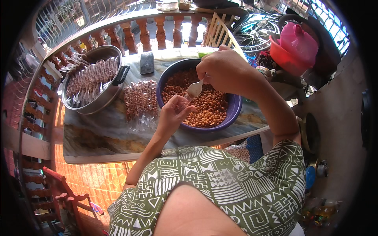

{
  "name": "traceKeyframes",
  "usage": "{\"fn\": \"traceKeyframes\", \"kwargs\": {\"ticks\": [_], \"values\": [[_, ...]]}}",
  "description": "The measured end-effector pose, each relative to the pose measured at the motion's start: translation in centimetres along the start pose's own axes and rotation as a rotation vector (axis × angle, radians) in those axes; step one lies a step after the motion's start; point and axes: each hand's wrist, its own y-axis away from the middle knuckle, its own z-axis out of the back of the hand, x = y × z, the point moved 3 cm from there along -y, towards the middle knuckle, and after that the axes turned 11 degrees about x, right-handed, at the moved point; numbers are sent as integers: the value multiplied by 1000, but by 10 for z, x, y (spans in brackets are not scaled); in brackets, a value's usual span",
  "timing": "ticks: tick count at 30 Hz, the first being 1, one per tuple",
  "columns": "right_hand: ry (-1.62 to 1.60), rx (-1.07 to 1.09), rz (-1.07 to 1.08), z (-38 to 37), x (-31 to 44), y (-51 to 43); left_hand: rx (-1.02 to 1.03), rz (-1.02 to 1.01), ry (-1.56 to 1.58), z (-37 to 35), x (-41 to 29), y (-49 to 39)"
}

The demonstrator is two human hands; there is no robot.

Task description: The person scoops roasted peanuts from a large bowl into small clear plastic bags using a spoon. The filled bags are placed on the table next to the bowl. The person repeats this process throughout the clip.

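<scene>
My right hand grips the handle of a white plastic spoon, its bowl tipped down toward my left hand. Between the fingers of my left hand is the mouth of a small clear plastic bag. Both hands are over a purple basin of reddish-brown peanuts. To the left of the basin, narrow filled peanut bags lie side by side on the table. More filled bags are stacked in an oval metal pot at the far left.
A marble-patterned table holds the basin and pot. A dark phone-like slab lies behind the bags. Beyond stand a balustrade and a bicycle wheel. A red basin with a pink plastic bag is at the right.
</scene>
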Motion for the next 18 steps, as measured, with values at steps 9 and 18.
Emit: {"fn": "traceKeyframes", "kwargs": {"ticks": [9, 18], "values": [[3, -214, -5, -4, -2, 15, 96, -42, 102, 7, -7, 2], [-391, -206, -224, -72, -45, 44, 118, -118, 78, 56, -56, 5]]}}
